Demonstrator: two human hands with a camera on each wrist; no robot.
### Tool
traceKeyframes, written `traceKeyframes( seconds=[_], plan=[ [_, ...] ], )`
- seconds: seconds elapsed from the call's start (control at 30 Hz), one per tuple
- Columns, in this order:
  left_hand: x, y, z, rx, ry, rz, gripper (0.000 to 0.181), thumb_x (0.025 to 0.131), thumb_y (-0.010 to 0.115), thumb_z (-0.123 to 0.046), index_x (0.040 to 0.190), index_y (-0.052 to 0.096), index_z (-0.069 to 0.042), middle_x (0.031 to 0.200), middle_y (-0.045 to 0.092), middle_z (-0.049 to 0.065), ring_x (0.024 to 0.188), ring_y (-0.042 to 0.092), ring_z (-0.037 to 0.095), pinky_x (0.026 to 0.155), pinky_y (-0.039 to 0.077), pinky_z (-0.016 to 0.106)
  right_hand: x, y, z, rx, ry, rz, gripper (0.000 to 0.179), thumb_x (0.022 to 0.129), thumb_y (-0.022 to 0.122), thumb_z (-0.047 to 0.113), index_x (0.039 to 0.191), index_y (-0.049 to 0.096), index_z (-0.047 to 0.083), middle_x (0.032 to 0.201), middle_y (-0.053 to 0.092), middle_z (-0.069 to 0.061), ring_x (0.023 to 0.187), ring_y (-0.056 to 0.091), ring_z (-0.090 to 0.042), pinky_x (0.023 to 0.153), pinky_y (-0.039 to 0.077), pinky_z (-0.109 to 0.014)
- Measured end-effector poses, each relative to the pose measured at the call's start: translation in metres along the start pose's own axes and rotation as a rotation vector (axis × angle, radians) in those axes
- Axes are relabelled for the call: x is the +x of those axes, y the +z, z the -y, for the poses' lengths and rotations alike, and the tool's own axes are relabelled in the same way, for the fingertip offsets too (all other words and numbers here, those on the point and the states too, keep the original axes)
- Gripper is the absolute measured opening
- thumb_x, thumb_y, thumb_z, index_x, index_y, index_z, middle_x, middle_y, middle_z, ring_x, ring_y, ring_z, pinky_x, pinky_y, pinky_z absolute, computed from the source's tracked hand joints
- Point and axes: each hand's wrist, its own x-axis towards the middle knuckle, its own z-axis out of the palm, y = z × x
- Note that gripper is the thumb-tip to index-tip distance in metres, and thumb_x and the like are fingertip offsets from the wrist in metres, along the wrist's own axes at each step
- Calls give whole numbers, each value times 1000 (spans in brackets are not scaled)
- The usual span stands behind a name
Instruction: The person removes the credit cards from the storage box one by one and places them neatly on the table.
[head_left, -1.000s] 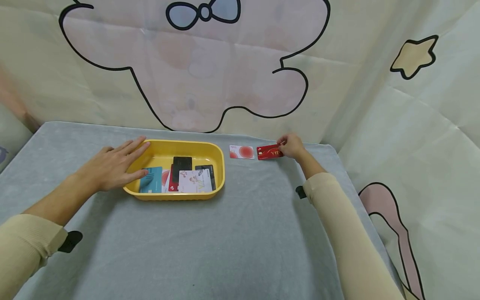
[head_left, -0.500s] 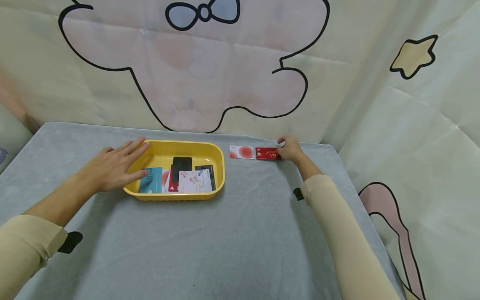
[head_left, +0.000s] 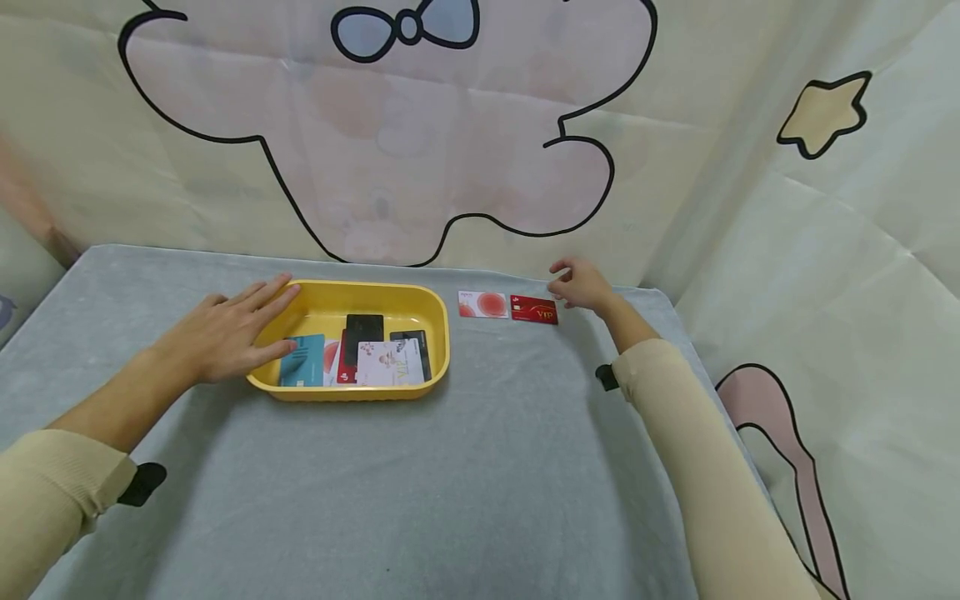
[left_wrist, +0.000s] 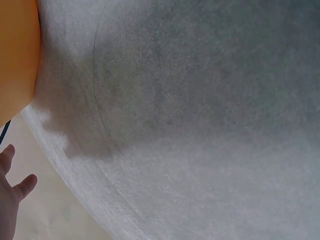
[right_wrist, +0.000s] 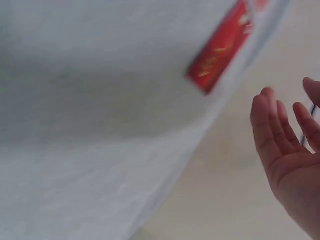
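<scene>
A red VIP card lies flat on the grey cloth, right beside a white card with a pink-red round print. Just above and right of the red card hovers my right hand, fingers loosely bent and holding nothing; in the right wrist view the same hand is apart from the blurred red card. My left hand rests with spread fingers on the left rim of a yellow tray. Inside the tray are a teal card, a black card and a white VIP card.
The tray also holds a dark card and a red card, partly covered. Grey cloth covers the table, whose far edge meets a printed curtain. Another curtain hangs along the right side.
The right hand has let go of the red VIP card, after setting it straight beside the white one, and lifted slightly away. The left hand and tray have stayed in place.
</scene>
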Motion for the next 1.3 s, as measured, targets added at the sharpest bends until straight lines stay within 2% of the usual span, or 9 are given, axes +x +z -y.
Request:
traceKeyframes(
  seconds=[0.1, 0.23, 0.37, 0.5, 0.73, 0.87, 0.97, 1.1, 1.3],
  plan=[
    [0, 0, 0, -3, -1, -2, 87, 95, 48, -59, 159, 17, -9, 165, 13, 17, 144, 26, 46, 102, 31, 72, -2, -5, 21, 38, -68, 15, 46, 101, 58, 18, 140, 45, -2, 125, 58, -25, 111, 61, -41, 90, 56, -43],
    [1, 1, 1, -7, 1, -8, 87, 95, 48, -58, 159, 17, -9, 165, 13, 17, 144, 27, 46, 102, 32, 72, -7, -4, 56, 119, -153, 76, 51, 98, 63, 24, 142, 47, 3, 126, 60, -19, 107, 65, -33, 93, 55, -43],
    [1, 1, 1, -6, 0, -5, 87, 95, 49, -58, 159, 18, -8, 165, 14, 18, 143, 27, 46, 101, 32, 72, -12, 8, 90, 160, -223, 157, 53, 94, 69, 29, 140, 51, 10, 128, 61, -10, 104, 68, -23, 93, 55, -41],
    [0, 1, 1, -7, -4, -2, 87, 95, 50, -58, 159, 19, -8, 165, 14, 18, 143, 27, 46, 102, 32, 72, -12, 24, 113, 165, -280, 244, 54, 91, 73, 31, 138, 53, 13, 132, 60, -7, 108, 66, -20, 93, 55, -37],
    [0, 0, -1, -17, -4, -15, 86, 94, 52, -57, 159, 21, -8, 165, 15, 17, 144, 27, 44, 102, 32, 71, -10, 47, 139, 102, -366, 301, 57, 87, 77, 36, 137, 54, 19, 133, 61, -2, 119, 58, -16, 95, 53, -32],
    [0, 0, 0, -20, 1, -19, 86, 94, 52, -56, 159, 21, -8, 165, 15, 17, 144, 27, 44, 102, 33, 71, -10, 64, 150, 96, -404, 370, 58, 87, 77, 32, 138, 54, 18, 133, 63, -1, 123, 56, -17, 100, 50, -33],
    [0, 0, 0, -22, 3, -19, 86, 94, 52, -56, 159, 21, -8, 165, 15, 17, 144, 27, 44, 102, 33, 71, -10, 76, 157, 112, -409, 447, 59, 87, 77, 27, 139, 53, 15, 136, 61, -5, 122, 57, -17, 102, 48, -34],
    [0, 0, 1, -28, 6, -21, 85, 94, 52, -56, 159, 21, -9, 165, 15, 16, 144, 27, 44, 102, 33, 71, -11, 87, 165, 77, -425, 519, 64, 86, 79, 25, 142, 51, 11, 139, 59, -9, 124, 57, -18, 104, 47, -32],
    [-1, 0, 2, -29, 2, -22, 85, 95, 51, -56, 159, 21, -9, 165, 15, 16, 145, 27, 44, 102, 32, 72, -9, 99, 172, 44, -377, 660, 68, 85, 79, 19, 145, 48, 7, 141, 57, -12, 123, 58, -18, 106, 45, -33]
  ],
)
